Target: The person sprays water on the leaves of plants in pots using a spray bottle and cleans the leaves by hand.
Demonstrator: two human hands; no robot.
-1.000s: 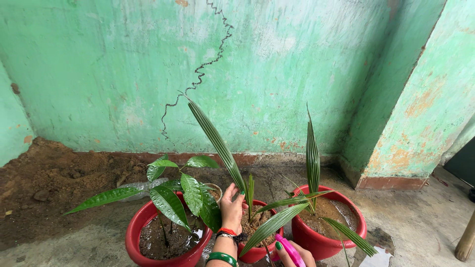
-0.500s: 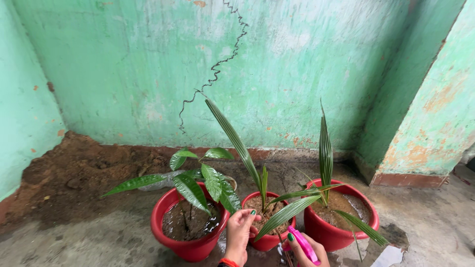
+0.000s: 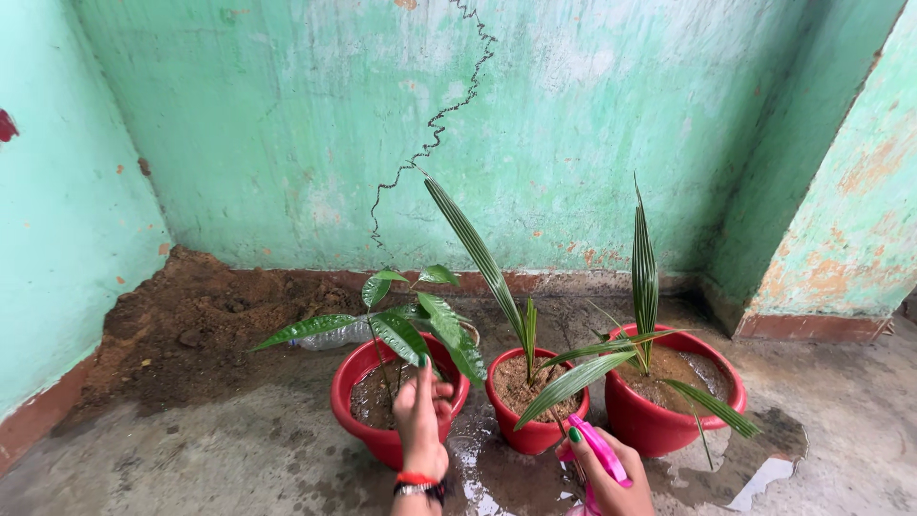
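Observation:
Three red pots stand in a row on wet concrete. The left pot (image 3: 368,435) holds a broad-leaved sapling (image 3: 411,330) in wet soil. My left hand (image 3: 421,416), with green nails and wrist bangles, reaches over this pot's front rim, fingers apart, close to the sapling's lower leaves. The small middle pot (image 3: 530,437) carries a palm seedling with a long striped leaf (image 3: 478,253). My right hand (image 3: 604,470) grips a pink spray bottle (image 3: 600,447) just in front of the middle and right pots. The right pot (image 3: 659,420) holds another palm seedling.
A peeling green wall (image 3: 535,124) rises close behind the pots, with a corner pillar at the right. Loose brown soil (image 3: 191,325) is heaped at the left along the wall. A clear plastic bottle (image 3: 330,334) lies behind the left pot. A water puddle (image 3: 764,468) spreads at the lower right.
The view has shifted so the pots sit further right. My left hand has moved from the middle pot's palm leaf to the left pot. The pink bottle stays in my right hand.

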